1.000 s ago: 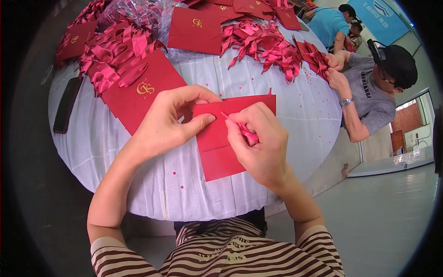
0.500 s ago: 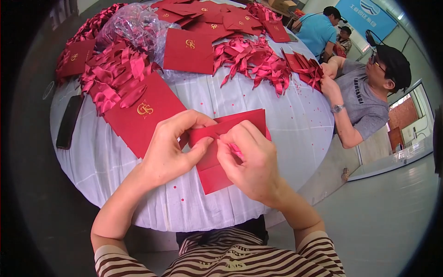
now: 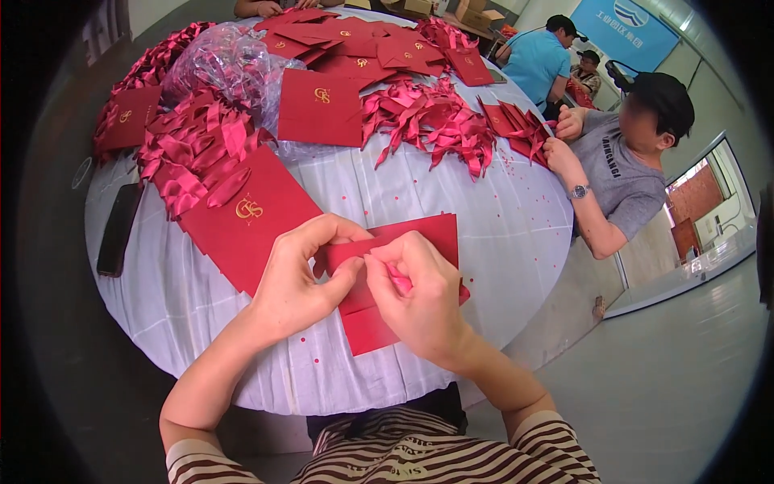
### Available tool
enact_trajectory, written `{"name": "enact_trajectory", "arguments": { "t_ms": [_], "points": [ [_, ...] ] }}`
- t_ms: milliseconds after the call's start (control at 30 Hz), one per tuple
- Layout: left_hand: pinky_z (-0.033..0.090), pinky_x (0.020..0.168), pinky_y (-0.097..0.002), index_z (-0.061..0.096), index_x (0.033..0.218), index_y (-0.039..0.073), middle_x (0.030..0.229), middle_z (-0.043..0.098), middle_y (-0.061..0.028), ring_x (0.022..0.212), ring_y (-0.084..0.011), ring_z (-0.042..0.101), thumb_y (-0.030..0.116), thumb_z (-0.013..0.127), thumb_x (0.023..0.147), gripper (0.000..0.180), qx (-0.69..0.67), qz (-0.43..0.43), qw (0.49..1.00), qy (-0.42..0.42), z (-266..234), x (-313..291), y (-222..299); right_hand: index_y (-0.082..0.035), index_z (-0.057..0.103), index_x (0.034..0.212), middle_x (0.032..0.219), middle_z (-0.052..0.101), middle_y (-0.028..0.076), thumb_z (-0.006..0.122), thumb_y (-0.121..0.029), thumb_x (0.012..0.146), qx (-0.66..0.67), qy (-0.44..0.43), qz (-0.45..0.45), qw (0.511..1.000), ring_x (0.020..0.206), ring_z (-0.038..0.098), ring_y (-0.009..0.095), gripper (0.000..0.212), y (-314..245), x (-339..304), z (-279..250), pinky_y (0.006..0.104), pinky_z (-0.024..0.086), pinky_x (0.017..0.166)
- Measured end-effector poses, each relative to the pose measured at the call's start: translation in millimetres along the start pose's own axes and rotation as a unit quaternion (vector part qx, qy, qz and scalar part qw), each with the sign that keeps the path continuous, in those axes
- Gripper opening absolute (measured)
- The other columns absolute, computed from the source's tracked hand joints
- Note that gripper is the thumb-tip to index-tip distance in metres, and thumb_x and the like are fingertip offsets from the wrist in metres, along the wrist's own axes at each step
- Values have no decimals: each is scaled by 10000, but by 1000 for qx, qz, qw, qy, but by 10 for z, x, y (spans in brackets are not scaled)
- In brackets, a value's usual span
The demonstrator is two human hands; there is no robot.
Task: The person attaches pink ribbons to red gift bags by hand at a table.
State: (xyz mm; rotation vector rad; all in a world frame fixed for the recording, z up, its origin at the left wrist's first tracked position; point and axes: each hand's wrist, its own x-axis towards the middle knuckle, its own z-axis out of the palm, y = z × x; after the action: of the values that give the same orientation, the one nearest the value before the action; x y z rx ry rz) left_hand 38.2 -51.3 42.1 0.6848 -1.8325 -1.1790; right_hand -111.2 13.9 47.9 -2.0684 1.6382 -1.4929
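In the head view, over a white-clothed table (image 3: 508, 266), the left hand (image 3: 294, 282) pinches the edge of a red paper bag (image 3: 371, 328), the right hand (image 3: 421, 297) pinches a pink ribbon (image 3: 399, 280) against it, gold lettering (image 3: 250, 208) marks red bags (image 3: 234, 242) nearby, and white characters a blue sign (image 3: 625, 40).

Red paper bag (image 3: 372, 329), flat, slightly askew, over white tablecloth (image 3: 508, 298), pink ribbon (image 3: 400, 281) bunched in right grip (image 3: 421, 305)

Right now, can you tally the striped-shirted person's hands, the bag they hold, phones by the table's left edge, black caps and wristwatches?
Left hand, right hand: 2
Held red bag: 1
Black phone: 1
Black caps: 3
Wristwatch: 1
Total: 8
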Motion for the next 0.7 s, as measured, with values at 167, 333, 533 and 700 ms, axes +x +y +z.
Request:
{"name": "enact_trajectory", "arguments": {
  "t_ms": [167,333,533,700],
  "points": [
    [463,770,-234,605,1021,-13,936,626,-58,863,-96,580,-33,585,813,210,30,-33,998,-42,-54,0,85,20,563,920,792,614,81,662,32,820,38,-50,18,998,684,608,114,141,54,25,-78,251,479,584],
    [449,698,-225,583,1051,-9,886,603,-52,792,-88,560,-39,594,810,243,51,7,998,-39,-16,-5,130,-6,571,949,825,614,96,678,-35,820,4,-134,62,989,668,611,169,171,-101,179,-363,280,477,595],
    [421,638,-216,453,1119,12,840,568,-44,755,-88,546,-56,615,810,355,32,38,998,-36,0,-40,165,-31,588,932,807,544,96,683,-110,788,-148,-187,-67,969,767,547,258,190,-107,457,-508,350,445,686],
    [423,641,-225,413,1109,16,848,569,-50,770,-105,564,-64,646,800,395,51,75,996,-9,36,-84,169,-40,608,876,808,515,103,668,-161,792,-160,-258,-145,942,851,499,273,159,-74,628,-563,372,402,763]
  ]
}}
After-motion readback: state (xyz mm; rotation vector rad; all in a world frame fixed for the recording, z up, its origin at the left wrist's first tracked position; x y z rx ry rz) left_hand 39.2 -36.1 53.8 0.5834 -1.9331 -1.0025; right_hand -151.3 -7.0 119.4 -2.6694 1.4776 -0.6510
